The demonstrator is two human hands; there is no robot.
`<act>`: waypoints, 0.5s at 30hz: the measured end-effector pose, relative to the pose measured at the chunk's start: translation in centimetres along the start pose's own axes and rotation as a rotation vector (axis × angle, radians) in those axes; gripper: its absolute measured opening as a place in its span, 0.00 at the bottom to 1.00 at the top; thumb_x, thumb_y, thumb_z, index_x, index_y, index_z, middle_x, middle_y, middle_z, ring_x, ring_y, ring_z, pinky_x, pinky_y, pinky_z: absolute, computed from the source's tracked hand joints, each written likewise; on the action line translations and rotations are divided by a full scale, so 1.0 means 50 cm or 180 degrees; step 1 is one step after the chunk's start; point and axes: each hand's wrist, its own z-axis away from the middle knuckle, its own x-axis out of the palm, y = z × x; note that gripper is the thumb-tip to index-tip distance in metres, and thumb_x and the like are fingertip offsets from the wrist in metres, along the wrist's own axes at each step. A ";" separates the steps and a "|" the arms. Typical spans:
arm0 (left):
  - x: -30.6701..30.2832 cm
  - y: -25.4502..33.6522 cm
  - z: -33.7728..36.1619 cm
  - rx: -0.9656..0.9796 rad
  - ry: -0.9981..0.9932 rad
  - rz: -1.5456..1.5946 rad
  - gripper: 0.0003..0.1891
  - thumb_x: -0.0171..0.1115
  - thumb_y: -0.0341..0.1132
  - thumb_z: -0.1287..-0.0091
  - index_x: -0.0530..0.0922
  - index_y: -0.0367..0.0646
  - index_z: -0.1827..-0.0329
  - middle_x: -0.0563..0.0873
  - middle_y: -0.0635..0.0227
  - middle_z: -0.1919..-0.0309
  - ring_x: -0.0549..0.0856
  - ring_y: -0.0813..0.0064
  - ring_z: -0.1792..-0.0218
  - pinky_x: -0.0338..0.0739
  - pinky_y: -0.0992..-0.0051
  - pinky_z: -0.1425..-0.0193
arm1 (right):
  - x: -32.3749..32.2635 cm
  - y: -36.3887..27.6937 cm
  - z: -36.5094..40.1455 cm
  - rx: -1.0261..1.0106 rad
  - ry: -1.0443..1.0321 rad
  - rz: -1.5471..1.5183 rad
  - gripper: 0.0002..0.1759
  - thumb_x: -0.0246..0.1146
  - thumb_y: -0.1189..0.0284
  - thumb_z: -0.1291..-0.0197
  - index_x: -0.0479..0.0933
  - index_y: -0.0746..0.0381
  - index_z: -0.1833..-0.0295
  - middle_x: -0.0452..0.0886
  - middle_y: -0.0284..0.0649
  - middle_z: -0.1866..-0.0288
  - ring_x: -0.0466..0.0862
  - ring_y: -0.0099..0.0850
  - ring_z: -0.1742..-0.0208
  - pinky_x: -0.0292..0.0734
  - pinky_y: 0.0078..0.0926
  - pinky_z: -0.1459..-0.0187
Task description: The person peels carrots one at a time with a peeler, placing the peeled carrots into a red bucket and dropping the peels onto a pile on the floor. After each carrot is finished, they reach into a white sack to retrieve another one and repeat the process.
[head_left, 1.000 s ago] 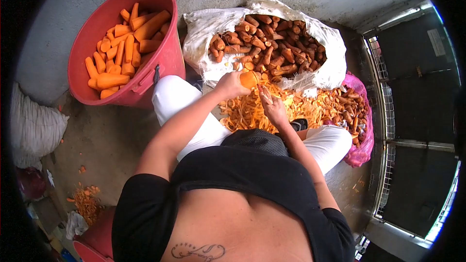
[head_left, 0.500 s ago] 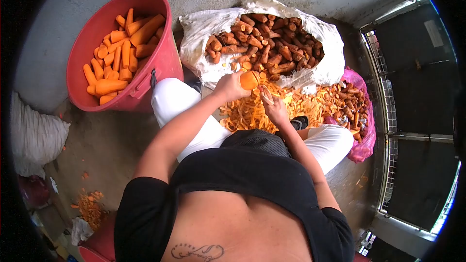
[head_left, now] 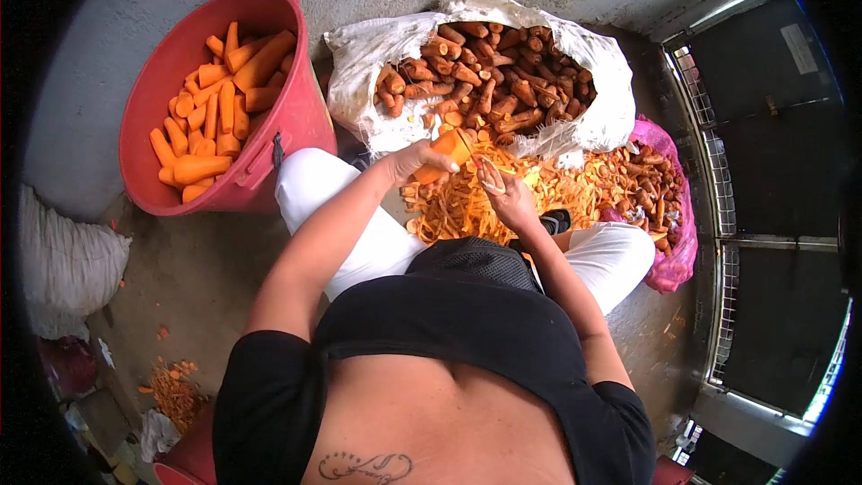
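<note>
My left hand (head_left: 409,162) is closed around a thick, bright orange carrot (head_left: 449,151), whose blunt end points up and to the right. In my right hand (head_left: 515,205) is a small peeler (head_left: 490,178) with a pale body, close to the carrot's right side; its blade is too small to make out. Below both hands lies a heap of orange peelings (head_left: 458,208). Just beyond them, unpeeled brownish carrots (head_left: 485,81) fill an open white sack (head_left: 355,72).
A red tub (head_left: 144,126) with peeled carrots (head_left: 202,166) stands at my left. To my right is a pink mesh bag (head_left: 678,265) with peelings and carrot ends. A white sack (head_left: 67,256) and scattered scraps (head_left: 175,395) are at far left. My bent legs flank the heap.
My left hand has drawn back left with the carrot and turned it, so more of its side shows. My right hand, with the peeler, has stayed nearly in place.
</note>
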 end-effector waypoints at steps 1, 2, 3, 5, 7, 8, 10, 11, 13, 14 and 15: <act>-0.008 -0.004 0.000 -0.0055 -0.0125 0.0103 0.19 0.70 0.37 0.48 0.77 0.37 0.57 0.80 0.70 0.76 0.78 0.81 0.79 0.73 0.81 0.80 | -0.011 -0.014 0.004 0.0018 -0.0072 0.0025 0.20 0.56 0.56 0.34 0.79 0.60 0.49 0.83 0.53 0.67 0.84 0.49 0.63 0.77 0.40 0.61; -0.014 -0.009 -0.002 -0.0109 -0.0251 0.0209 0.19 0.69 0.38 0.47 0.77 0.37 0.56 0.79 0.69 0.77 0.78 0.81 0.80 0.72 0.81 0.83 | -0.017 -0.022 0.006 0.0038 -0.0145 0.0053 0.21 0.56 0.55 0.34 0.79 0.60 0.49 0.83 0.53 0.67 0.84 0.50 0.62 0.77 0.40 0.60; -0.006 -0.006 0.002 -0.0151 -0.0506 0.0088 0.18 0.68 0.38 0.47 0.77 0.37 0.57 0.79 0.69 0.77 0.78 0.81 0.81 0.72 0.81 0.83 | -0.017 -0.020 0.005 0.0035 -0.0210 0.0145 0.21 0.56 0.55 0.34 0.79 0.60 0.48 0.82 0.53 0.67 0.84 0.50 0.63 0.77 0.41 0.60; 0.022 -0.010 0.009 -0.0251 -0.1026 -0.0168 0.16 0.68 0.39 0.46 0.78 0.38 0.60 0.80 0.69 0.79 0.77 0.82 0.83 0.72 0.81 0.84 | -0.009 -0.011 0.003 0.0042 -0.0327 0.0315 0.21 0.55 0.56 0.35 0.79 0.60 0.48 0.82 0.54 0.67 0.83 0.51 0.63 0.77 0.42 0.60; 0.080 -0.019 0.032 -0.0057 -0.1336 0.0632 0.20 0.68 0.38 0.46 0.76 0.35 0.55 0.79 0.66 0.75 0.78 0.80 0.83 0.72 0.83 0.85 | 0.039 0.028 -0.001 -0.0022 0.0095 0.0013 0.23 0.55 0.52 0.36 0.80 0.62 0.57 0.83 0.52 0.69 0.84 0.49 0.66 0.77 0.44 0.62; 0.086 -0.019 0.035 0.0092 -0.1249 0.0800 0.21 0.68 0.38 0.46 0.75 0.34 0.54 0.79 0.65 0.75 0.78 0.79 0.82 0.72 0.84 0.86 | 0.057 0.052 -0.008 -0.0066 0.0308 -0.0125 0.25 0.55 0.50 0.37 0.81 0.62 0.62 0.83 0.51 0.70 0.84 0.48 0.67 0.77 0.45 0.64; 0.052 -0.026 0.017 0.0011 -0.1532 0.0964 0.25 0.68 0.37 0.49 0.73 0.34 0.50 0.79 0.62 0.72 0.78 0.77 0.81 0.71 0.81 0.87 | 0.039 0.065 -0.029 0.1014 0.0408 -0.0775 0.31 0.52 0.44 0.36 0.80 0.63 0.66 0.81 0.46 0.76 0.81 0.39 0.74 0.75 0.41 0.69; 0.033 -0.033 0.010 -0.0034 -0.1676 0.1046 0.27 0.68 0.37 0.50 0.72 0.33 0.48 0.79 0.60 0.70 0.78 0.76 0.80 0.70 0.80 0.88 | 0.045 0.124 -0.049 0.1288 0.0380 -0.1430 0.34 0.50 0.39 0.36 0.80 0.61 0.68 0.72 0.37 0.83 0.71 0.27 0.81 0.68 0.31 0.77; 0.023 -0.019 0.015 0.0220 -0.1457 0.0936 0.27 0.69 0.37 0.50 0.74 0.35 0.48 0.81 0.60 0.69 0.80 0.74 0.76 0.77 0.75 0.76 | 0.025 0.141 -0.041 0.1612 0.0720 -0.2449 0.27 0.50 0.43 0.33 0.75 0.57 0.50 0.65 0.30 0.81 0.61 0.20 0.85 0.57 0.21 0.82; 0.018 -0.011 0.014 0.0272 -0.1446 0.0710 0.27 0.70 0.36 0.50 0.74 0.36 0.48 0.82 0.61 0.66 0.81 0.74 0.72 0.80 0.75 0.68 | 0.018 0.154 -0.031 0.1472 0.0934 -0.2817 0.27 0.50 0.46 0.32 0.72 0.55 0.41 0.65 0.29 0.80 0.59 0.19 0.85 0.55 0.20 0.83; 0.023 -0.001 0.015 0.0516 -0.1093 0.0283 0.27 0.71 0.35 0.50 0.74 0.37 0.47 0.82 0.63 0.64 0.82 0.74 0.69 0.80 0.75 0.63 | 0.007 0.164 -0.022 0.1566 0.0763 -0.3249 0.29 0.52 0.49 0.31 0.60 0.48 0.30 0.67 0.30 0.77 0.60 0.19 0.85 0.55 0.19 0.83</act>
